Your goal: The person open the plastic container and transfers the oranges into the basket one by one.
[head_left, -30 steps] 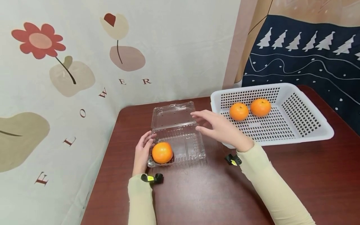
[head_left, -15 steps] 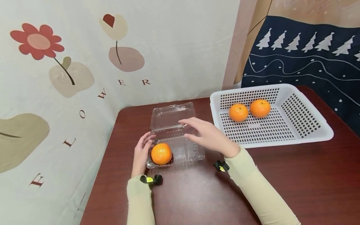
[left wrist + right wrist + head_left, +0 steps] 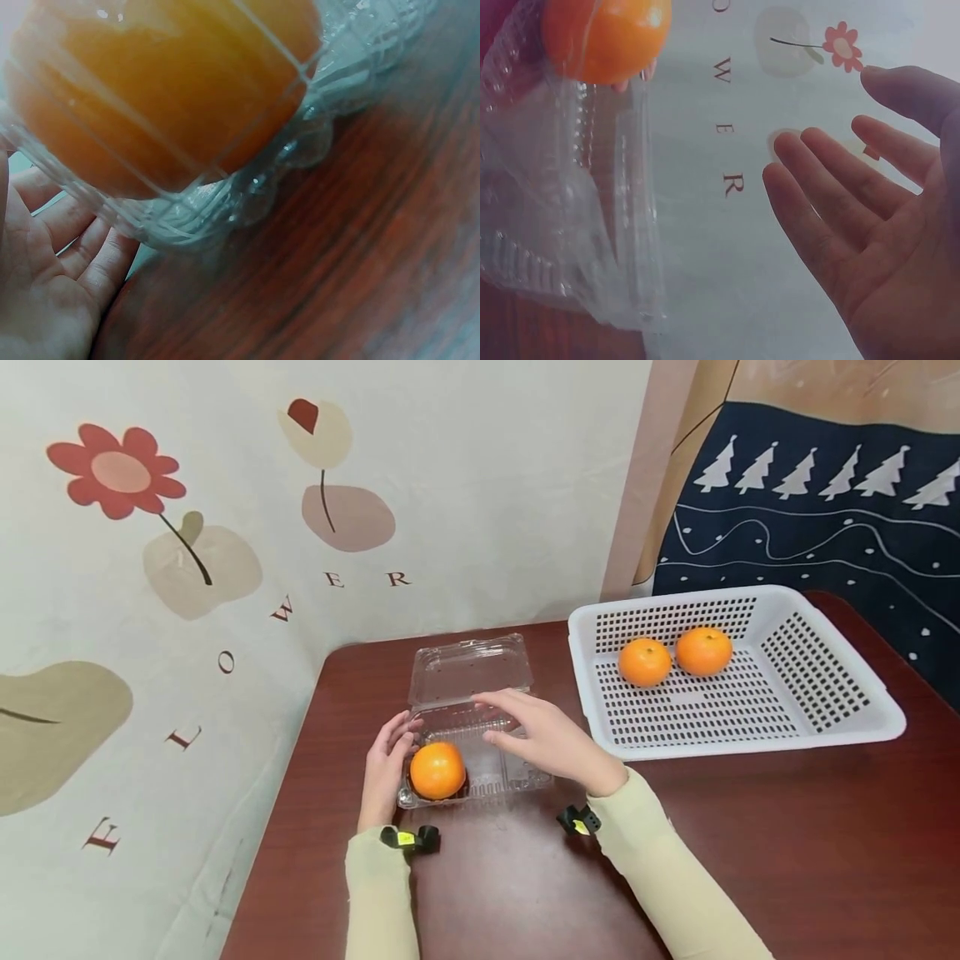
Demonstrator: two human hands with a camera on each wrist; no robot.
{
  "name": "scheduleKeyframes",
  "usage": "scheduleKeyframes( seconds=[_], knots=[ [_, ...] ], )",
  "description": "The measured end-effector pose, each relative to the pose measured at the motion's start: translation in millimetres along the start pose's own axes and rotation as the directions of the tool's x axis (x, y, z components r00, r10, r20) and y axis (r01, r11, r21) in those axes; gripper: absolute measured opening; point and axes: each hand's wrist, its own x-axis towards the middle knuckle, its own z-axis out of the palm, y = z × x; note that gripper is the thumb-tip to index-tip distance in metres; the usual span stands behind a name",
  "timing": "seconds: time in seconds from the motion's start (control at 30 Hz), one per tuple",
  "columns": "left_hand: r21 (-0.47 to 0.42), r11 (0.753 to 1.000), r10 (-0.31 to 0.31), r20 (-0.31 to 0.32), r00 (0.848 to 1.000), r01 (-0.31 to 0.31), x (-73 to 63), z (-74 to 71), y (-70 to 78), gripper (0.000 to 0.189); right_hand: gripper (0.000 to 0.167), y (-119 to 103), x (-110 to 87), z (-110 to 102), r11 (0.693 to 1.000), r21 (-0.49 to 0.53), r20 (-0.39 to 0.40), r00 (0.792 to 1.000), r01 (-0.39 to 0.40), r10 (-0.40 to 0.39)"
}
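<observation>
A clear plastic clamshell box [image 3: 487,760] lies on the table, its lid [image 3: 468,670] folded back toward the wall. One orange [image 3: 438,771] sits in the box's left end. My left hand [image 3: 385,772] rests at the box's left side, and in the left wrist view its fingers [image 3: 71,225] lie fairly straight along the outside of the clear wall. Above the right part of the box hovers my right hand [image 3: 547,739]. Its fingers are spread with nothing between them, and the right wrist view shows the palm [image 3: 900,277] beside the box.
A white perforated basket [image 3: 847,668] stands on the right of the dark red table [image 3: 495,893]. Inside it are two oranges, a left one [image 3: 645,662] and a right one [image 3: 704,651]. A printed cloth [image 3: 487,510] hangs along the table's back and left.
My right hand has moved left from beside the basket to over the box, slowing in the last half second. The left hand, the box and the oranges have stayed in place.
</observation>
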Motion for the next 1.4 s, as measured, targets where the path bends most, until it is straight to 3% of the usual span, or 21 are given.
scheduleKeyframes(
  seconds=[0.2, 0.57, 0.77, 0.97, 1.13, 1.4],
  knots=[
    [0.025, 0.999, 0.022, 0.005, 1.0, -0.022, 9.8, 0.6, -11.0, 0.04, 0.047, 5.0, -3.5, 8.5, 0.996, 0.087, -0.009, 0.999, -0.03, 0.031],
    [0.03, 0.999, 0.009, -0.007, 1.0, -0.009, 10.9, 1.7, -8.8, 0.038, 0.046, 8.4, -3.4, 26.4, 0.989, 0.132, 0.031, 0.998, -0.061, 0.058],
    [0.018, 1.0, 0.009, 0.0, 1.0, -0.009, 10.5, -0.4, -10.0, 0.039, 0.042, 6.2, 0.2, 47.3, 0.998, 0.055, 0.022, 0.999, -0.029, 0.028],
    [0.007, 1.0, -0.016, 0.013, 1.0, 0.016, 5.4, 0.7, -0.5, 0.04, 0.04, 2.1, 2.1, 64.1, 0.999, 0.032, -0.01, 1.0, 0.015, -0.015],
    [0.018, 1.0, -0.014, -0.006, 1.0, 0.014, 6.4, -1.4, -11.5, 0.039, 0.043, 1.2, 2.0, 72.3, 1.0, 0.02, -0.023, 1.0, 0.006, -0.006],
    [0.041, 0.999, 0.002, -0.016, 1.0, -0.001, 4.0, -0.7, -9.1, 0.039, 0.048, 5.3, 3.9, 82.5, 0.99, -0.129, -0.014, 0.998, 0.062, -0.064]
  ],
)
